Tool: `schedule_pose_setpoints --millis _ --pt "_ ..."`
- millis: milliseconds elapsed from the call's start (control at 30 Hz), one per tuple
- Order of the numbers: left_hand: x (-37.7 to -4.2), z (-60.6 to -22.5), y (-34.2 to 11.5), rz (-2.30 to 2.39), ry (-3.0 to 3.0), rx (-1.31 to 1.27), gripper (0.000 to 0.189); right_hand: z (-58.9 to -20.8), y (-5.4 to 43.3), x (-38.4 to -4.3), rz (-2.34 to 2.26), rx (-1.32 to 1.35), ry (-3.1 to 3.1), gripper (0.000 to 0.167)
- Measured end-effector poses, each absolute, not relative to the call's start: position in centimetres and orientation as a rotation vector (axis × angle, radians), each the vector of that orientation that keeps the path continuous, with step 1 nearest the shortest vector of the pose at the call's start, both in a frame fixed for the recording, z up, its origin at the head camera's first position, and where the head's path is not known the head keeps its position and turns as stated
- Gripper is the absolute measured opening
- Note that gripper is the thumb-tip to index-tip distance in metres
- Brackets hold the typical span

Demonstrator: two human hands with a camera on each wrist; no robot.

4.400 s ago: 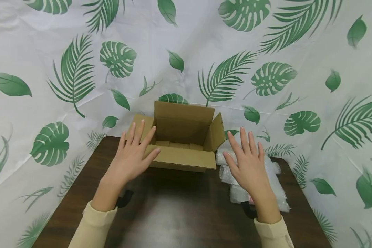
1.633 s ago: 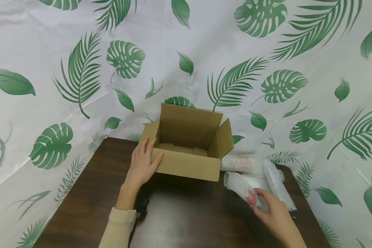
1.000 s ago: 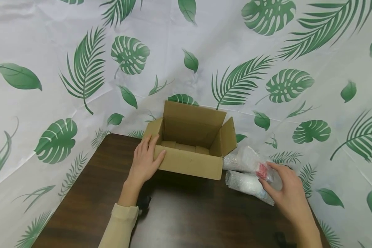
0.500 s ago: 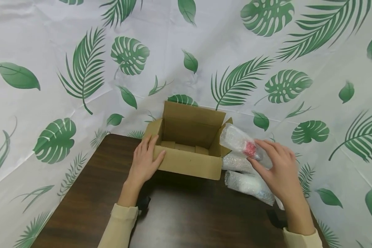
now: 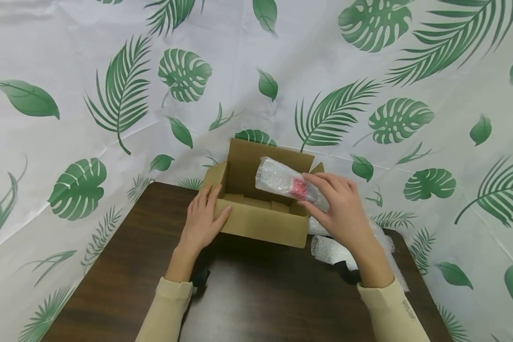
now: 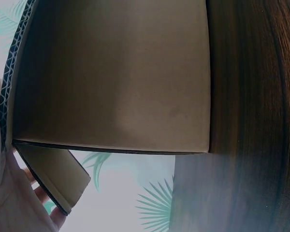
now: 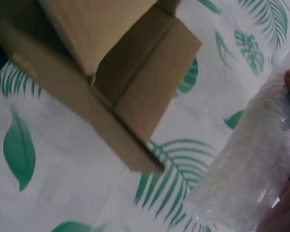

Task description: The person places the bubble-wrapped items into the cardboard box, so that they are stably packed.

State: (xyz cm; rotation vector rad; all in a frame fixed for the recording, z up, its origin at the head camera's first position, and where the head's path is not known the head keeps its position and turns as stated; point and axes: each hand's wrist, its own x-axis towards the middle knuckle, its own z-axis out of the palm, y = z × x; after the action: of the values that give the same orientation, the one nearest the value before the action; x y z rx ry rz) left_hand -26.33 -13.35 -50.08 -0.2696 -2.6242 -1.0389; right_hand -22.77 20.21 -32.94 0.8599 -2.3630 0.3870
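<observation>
An open cardboard box [image 5: 262,225] stands at the back of the table, its flaps up or folded outward. My left hand [image 5: 203,223] grips its front left corner, thumb on the front flap; the left wrist view shows fingers behind the side flap [image 6: 58,176]. My right hand [image 5: 339,206] pinches a bubble-wrapped package [image 5: 275,176] with a pink patch at the held end. This package hangs tilted above the box's opening, its free end pointing left. In the right wrist view the bubble wrap [image 7: 246,159] is beside the fingers. The wrapped contents cannot be made out.
More bubble-wrapped rolls [image 5: 329,249] lie on the table right of the box, partly hidden by my right forearm. Dark wood tabletop [image 5: 248,294] stretches in front of the box. A leaf-patterned cloth [image 5: 222,71] hangs close behind.
My right hand took the pink-patched package from the pile on the right, lifted it and carried it left over the box. My left hand moved onto the box corner and has stayed there.
</observation>
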Motion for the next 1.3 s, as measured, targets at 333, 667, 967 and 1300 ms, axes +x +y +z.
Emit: schedule_pose_setpoints --millis 333,667,967,1300 --pt "-26.5 -50.0 -13.3 -1.028 -2.633 -0.264 0.082 -34.3 15.6 -26.5 0.493 0.884 -2.714 0.060" --pt "-26.7 -50.1 -13.4 -1.029 -2.644 -0.255 0.084 -36.2 13.5 -30.5 0.671 0.774 -3.000 0.047" --pt "-26.9 -49.7 -13.3 -1.030 -2.636 -0.266 0.085 -38.5 12.4 -33.2 0.641 0.759 -3.156 0.045" --pt "-26.5 -49.7 -13.5 -1.047 -2.643 -0.257 0.083 -40.1 11.9 -34.6 0.851 0.798 -3.297 0.045"
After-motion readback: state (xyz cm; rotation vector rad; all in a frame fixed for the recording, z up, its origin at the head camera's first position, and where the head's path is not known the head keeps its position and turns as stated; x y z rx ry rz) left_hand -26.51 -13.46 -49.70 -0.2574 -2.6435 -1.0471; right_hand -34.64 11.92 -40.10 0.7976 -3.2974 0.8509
